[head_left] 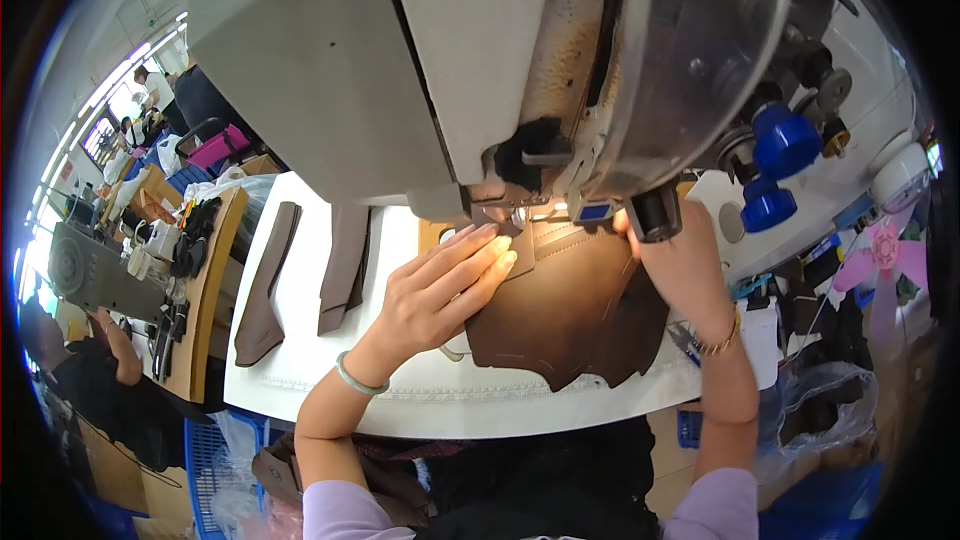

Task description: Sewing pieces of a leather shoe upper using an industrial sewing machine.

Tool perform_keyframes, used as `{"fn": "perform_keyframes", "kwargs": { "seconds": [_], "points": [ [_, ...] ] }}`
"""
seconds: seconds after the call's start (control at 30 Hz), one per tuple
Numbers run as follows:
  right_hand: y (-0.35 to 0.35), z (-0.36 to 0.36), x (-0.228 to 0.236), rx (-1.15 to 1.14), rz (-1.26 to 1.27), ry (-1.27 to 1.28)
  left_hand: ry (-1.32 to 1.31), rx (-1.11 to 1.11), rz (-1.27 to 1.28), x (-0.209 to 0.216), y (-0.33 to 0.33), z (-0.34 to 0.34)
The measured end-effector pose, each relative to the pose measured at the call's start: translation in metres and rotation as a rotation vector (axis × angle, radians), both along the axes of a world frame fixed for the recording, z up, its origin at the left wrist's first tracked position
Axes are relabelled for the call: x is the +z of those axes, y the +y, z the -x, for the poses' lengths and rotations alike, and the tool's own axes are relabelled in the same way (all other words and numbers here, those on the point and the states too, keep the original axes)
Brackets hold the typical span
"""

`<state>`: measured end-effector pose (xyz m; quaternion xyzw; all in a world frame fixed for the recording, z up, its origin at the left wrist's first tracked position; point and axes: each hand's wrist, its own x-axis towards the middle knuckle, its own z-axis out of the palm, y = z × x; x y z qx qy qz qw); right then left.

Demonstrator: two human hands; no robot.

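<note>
Nearest, brown cloth (405, 490) lay by the lap, and to its left a clear bag (235, 448) bunched against a blue basket (203, 470); how much of it was inside could not be told. On the lower right, a clear sack (850, 387) held dark stuff, its kind unclear, near a blue bin (815, 510). The brown piece (565, 315) lay on the white table (310, 368), its far edge under the machine (310, 50). The left hand (445, 285) rested flat on its left side, fingers stretched and close together, gripping nothing. The right hand (675, 255) was at its far right edge, fingers partly behind the machine; whether they pinched it could not be told. Two strips (268, 290) lay left on the table. Beyond stood a cluttered bench (207, 330), and farther off, a person (156, 90).
</note>
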<state>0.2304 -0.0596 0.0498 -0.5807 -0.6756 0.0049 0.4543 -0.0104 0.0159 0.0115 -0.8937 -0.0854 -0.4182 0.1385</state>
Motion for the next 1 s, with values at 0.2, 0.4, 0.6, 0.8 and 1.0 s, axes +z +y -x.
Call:
{"fn": "perform_keyframes", "kwargs": {
  "seconds": [0.2,0.4,0.6,0.8,1.0],
  "points": [
    [0.019,-0.013,0.006,0.357,0.569,0.549,-0.043,-0.046,-0.009,-0.002,0.003,-0.005],
    [0.017,-0.015,0.012,0.554,0.701,0.933,-0.081,-0.075,0.023,-0.008,0.006,-0.005],
    [-0.021,0.005,0.008,0.454,0.455,0.963,-0.061,-0.107,0.029,-0.006,0.012,0.001],
    [-0.052,0.012,-0.04,0.101,-0.07,-0.49,-0.058,-0.086,0.048,-0.007,0.011,-0.002],
    [-0.015,0.015,-0.059,0.312,-0.517,-0.669,-0.078,-0.075,0.082,-0.014,0.012,-0.001]
  ]
}}
